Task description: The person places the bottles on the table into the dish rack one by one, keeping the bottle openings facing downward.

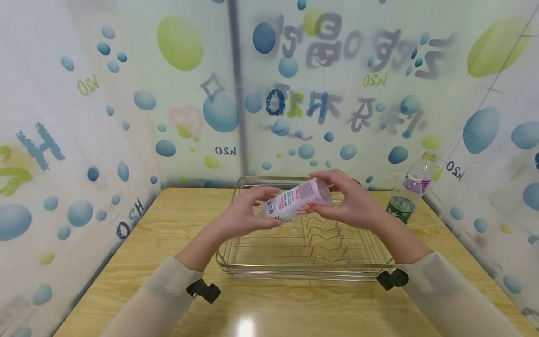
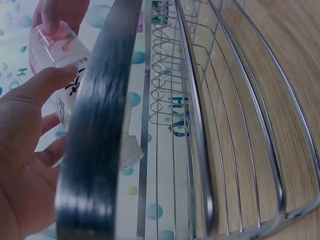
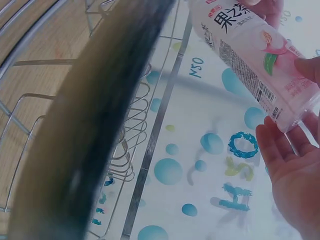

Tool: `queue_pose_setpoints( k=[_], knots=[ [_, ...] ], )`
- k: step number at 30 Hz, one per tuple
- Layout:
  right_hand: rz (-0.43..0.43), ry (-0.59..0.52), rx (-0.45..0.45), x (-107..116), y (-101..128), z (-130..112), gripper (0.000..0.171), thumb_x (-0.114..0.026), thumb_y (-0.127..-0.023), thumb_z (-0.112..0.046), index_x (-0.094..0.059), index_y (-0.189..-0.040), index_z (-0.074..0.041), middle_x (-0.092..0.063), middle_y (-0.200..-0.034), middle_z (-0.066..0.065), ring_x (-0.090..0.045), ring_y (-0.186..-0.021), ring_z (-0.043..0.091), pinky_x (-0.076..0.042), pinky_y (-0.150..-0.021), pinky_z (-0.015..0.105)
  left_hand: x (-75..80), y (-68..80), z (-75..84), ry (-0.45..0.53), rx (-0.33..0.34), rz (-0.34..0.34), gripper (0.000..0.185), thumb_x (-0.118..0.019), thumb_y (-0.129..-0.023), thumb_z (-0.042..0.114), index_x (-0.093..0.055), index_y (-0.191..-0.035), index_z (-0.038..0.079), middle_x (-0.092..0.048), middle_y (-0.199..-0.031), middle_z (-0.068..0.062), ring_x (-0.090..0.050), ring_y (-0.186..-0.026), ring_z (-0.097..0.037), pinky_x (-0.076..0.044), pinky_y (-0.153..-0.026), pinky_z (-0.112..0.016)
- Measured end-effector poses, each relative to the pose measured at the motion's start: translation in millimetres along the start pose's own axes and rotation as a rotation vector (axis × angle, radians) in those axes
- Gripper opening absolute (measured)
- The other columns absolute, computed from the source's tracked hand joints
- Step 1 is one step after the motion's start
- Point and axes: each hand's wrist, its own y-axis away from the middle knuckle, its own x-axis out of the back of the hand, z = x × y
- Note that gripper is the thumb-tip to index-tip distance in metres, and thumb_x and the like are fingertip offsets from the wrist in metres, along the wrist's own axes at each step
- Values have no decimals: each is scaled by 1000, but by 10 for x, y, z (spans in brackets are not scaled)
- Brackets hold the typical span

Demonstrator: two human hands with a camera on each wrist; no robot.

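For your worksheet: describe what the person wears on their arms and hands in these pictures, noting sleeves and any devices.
Both hands, left hand and right hand, are bare, without gloves. Pale, slightly sheer cream sleeves cover the forearms. A small black device sits at each wrist.

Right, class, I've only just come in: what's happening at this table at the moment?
A person holds a pink-labelled drink bottle on its side in both hands, the left hand at one end and the right hand at the other. They hold it above a wire dish rack that sits on a wooden table. Two more bottles, a purple-labelled bottle and a green-labelled bottle, stand by the wall at the right.
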Motion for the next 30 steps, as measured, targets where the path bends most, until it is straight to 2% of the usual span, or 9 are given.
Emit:
queue_pose_setpoints(
  k=[4, 8, 11, 15, 19, 23, 30],
  knots=[
    [-8, -24, 4, 9, -35, -36, 77, -89, -93, -12, -53, -161, -11, -61, -143, 11, -65, -126, 30, -60, -109, 52, -24, -24, 23, -33, -17, -9, 68, -92, -91, 24, -64, -152, 21, -67, -141, 0, -64, -132, -25, -58, -108, -54],
    [-15, -36, 2, 11, -83, -69, 79, -89, -94, -14, -51, -163, -13, -61, -139, 9, -66, -121, 28, -62, -104, 48, -42, -23, 27, -9, -8, -9, 67, -91, -92, 21, -63, -152, 20, -67, -140, -1, -65, -130, -25, -61, -105, -53],
    [-9, -49, -6, 7, -120, -78, 80, -88, -95, -16, -49, -165, -12, -61, -136, 10, -67, -121, 30, -61, -105, 51, -56, -18, 23, 47, 18, -5, 67, -90, -92, 19, -62, -153, 19, -67, -144, -3, -65, -133, -28, -61, -107, -57],
    [10, -102, -45, -3, -166, -79, 87, -88, -95, -20, -41, -169, -14, -57, -153, 13, -63, -134, 35, -55, -115, 60, -78, -17, 15, 140, 67, 3, 67, -89, -94, 18, -59, -154, 20, -66, -148, -6, -64, -137, -32, -60, -110, -57],
    [30, -203, -104, -14, -195, -71, 93, -86, -98, -22, -31, -172, -17, -48, -167, 12, -58, -144, 38, -49, -122, 63, -92, -24, 1, 224, 110, 20, 69, -88, -96, 21, -56, -156, 21, -65, -150, -9, -64, -137, -34, -61, -110, -53],
    [32, -294, -140, -54, -184, -46, 87, -81, -102, -19, -30, -172, -16, -50, -164, 14, -56, -146, 41, -47, -123, 66, -92, -35, -37, 311, 121, 31, 70, -86, -97, 22, -53, -158, 22, -64, -149, -11, -64, -137, -35, -61, -110, -54],
    [-24, -388, -185, -220, -197, 43, 80, -80, -103, -23, -36, -169, -18, -54, -159, 12, -59, -144, 40, -54, -116, 62, -99, -21, -15, 383, 140, 19, 68, -84, -99, 25, -51, -158, 24, -64, -148, -9, -64, -137, -34, -62, -106, -51]
  ],
)
